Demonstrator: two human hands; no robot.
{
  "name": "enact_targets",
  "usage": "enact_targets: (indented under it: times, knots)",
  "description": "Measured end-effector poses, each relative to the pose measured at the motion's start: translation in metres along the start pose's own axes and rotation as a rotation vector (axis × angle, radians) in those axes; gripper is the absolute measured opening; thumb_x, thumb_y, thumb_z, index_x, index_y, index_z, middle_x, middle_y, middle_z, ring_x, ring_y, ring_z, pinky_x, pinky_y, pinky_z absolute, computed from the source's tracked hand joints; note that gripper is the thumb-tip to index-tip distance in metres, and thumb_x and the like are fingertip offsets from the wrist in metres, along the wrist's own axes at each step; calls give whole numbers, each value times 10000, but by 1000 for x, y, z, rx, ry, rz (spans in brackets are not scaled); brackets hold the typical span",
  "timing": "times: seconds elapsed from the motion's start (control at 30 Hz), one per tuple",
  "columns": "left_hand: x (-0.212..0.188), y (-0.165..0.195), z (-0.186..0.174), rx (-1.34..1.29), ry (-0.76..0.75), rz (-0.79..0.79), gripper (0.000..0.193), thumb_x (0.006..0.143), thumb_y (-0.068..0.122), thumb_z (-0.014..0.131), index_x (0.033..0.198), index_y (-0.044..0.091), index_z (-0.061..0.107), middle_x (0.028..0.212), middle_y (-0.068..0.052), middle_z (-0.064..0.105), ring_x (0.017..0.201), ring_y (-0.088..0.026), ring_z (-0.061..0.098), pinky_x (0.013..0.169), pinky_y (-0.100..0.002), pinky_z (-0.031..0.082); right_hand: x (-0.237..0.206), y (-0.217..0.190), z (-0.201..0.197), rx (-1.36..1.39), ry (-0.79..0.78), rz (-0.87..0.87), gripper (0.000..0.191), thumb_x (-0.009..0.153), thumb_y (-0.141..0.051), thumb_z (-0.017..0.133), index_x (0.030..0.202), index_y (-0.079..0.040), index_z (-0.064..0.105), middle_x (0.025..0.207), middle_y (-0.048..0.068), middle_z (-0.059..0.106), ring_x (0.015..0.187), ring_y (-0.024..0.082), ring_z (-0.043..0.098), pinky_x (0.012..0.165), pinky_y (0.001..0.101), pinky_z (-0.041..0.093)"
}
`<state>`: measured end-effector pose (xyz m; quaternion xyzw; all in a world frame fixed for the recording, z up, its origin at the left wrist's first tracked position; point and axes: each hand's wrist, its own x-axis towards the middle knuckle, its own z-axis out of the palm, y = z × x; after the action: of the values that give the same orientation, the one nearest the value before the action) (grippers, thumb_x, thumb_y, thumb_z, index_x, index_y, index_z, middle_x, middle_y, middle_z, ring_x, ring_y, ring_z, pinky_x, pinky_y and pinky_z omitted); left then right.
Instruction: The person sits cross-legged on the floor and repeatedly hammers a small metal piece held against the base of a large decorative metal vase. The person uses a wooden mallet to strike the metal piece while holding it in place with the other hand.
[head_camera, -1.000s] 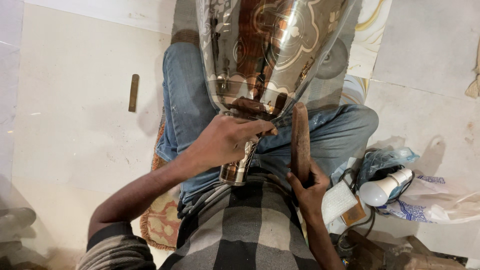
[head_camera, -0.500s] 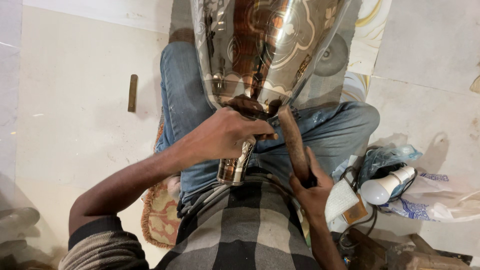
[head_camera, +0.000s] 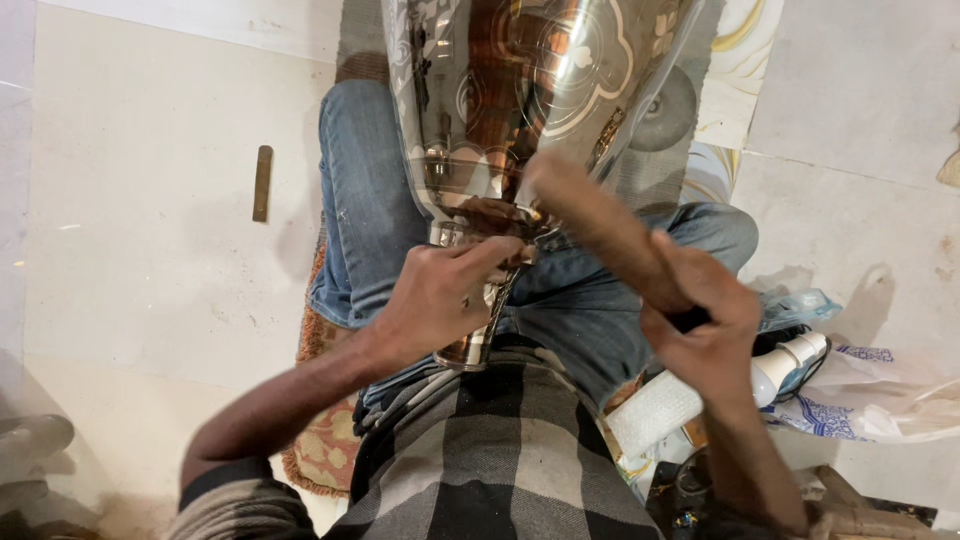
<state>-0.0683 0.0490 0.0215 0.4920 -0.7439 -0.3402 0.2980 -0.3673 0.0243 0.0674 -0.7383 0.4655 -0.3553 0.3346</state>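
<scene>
The pale tiled floor (head_camera: 150, 300) takes up most of the view; its left half lies open, with only a small flat wooden bar (head_camera: 262, 183) lying on it, well apart from the person. A patterned mat (head_camera: 325, 440) shows under the seated person, its fringed edge just beside the left thigh. The person sits with legs in blue jeans (head_camera: 365, 200) drawn up and a checked shirt (head_camera: 490, 460) at the lower edge.

A large polished metal vessel (head_camera: 520, 90), engraved and mirror-bright, stands tilted between the knees, its wide body running out of the top edge and its narrow neck pointing down to the lap. The left hand (head_camera: 440, 295) is wrapped around that neck, fingers curled over the junction of neck and body, in firm contact. The right hand (head_camera: 705, 320) is clenched about the lower end of a thick wooden stick (head_camera: 600, 225); the stick rises leftward and its blurred upper end lies at the vessel's lower body, contact not certain.

To the right the room is tight: a white ribbed roll (head_camera: 655, 412) lies just beside the right thigh, a white bottle-shaped object (head_camera: 790, 360) with a dark cord next to it, and printed plastic bags (head_camera: 880, 395) against the right edge. A decorated panel (head_camera: 740, 70) lies behind the vessel at upper right.
</scene>
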Motion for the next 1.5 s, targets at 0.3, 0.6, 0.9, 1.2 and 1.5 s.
enact_targets:
  times: [0.3, 0.6, 0.9, 1.2, 1.5]
  knots:
    - [-22, 9, 38, -146, 690, -65, 313, 890, -76, 569, 1192, -67, 650, 1052, -163, 761, 894, -234, 798, 784, -309, 687, 89, -51, -6, -415, -354, -234, 637, 818, 18, 732, 1400, -219, 633, 1124, 72, 744, 708, 105, 664, 554, 268, 565]
    - [-26, 5, 44, -171, 779, -126, 108, 955, -33, 661, 1059, -46, 688, 947, -136, 778, 805, -183, 792, 691, -275, 648, 118, -85, 8, -712, -593, -386, 677, 776, -45, 748, 1371, -356, 663, 992, 12, 758, 520, 117, 599, 383, 263, 449]
    - [-29, -4, 49, -266, 810, -121, 142, 971, -96, 621, 1090, -43, 679, 934, -126, 779, 842, -184, 796, 760, -273, 659, 107, -79, 18, -741, -600, -319, 630, 757, -68, 714, 1331, -325, 682, 996, 16, 769, 486, 141, 556, 375, 287, 411]
    - [-27, -5, 49, -208, 824, -142, 115, 968, -74, 643, 1055, -19, 695, 892, -99, 775, 769, -150, 779, 689, -254, 624, 109, -76, 15, -649, -526, -434, 575, 849, -38, 722, 1341, -336, 692, 1035, 12, 762, 592, 104, 606, 449, 258, 479]
    - [-24, -1, 33, -197, 616, -109, 152, 959, -75, 624, 1075, -4, 692, 921, -93, 777, 801, -175, 798, 704, -261, 654, 94, -59, 3, -729, -549, -205, 563, 792, -51, 696, 1286, -319, 729, 1018, 19, 783, 573, 132, 594, 452, 299, 472]
